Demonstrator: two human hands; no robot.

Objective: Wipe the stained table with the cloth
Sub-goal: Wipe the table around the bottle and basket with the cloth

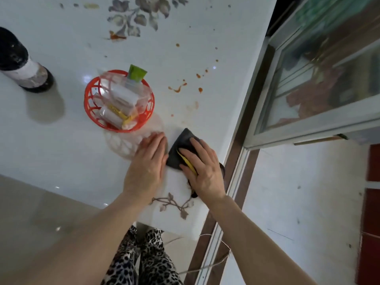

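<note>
Seemingly the wiping is only beginning: the right hand (202,169), fingers flat, is pressing the cloth (181,146) on the near corner of the worktop (61,140), the left hand (148,161) is lying flat beside it, and orange stains (177,89) are waiting beyond.

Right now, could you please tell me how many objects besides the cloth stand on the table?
2: a dark bottle at the far left, and a red basket near the middle, just beyond the left hand. Others may lie outside the view.

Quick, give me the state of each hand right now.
Left hand: open, flat on the table, holding nothing.
Right hand: open, fingers pressing the cloth.
</note>
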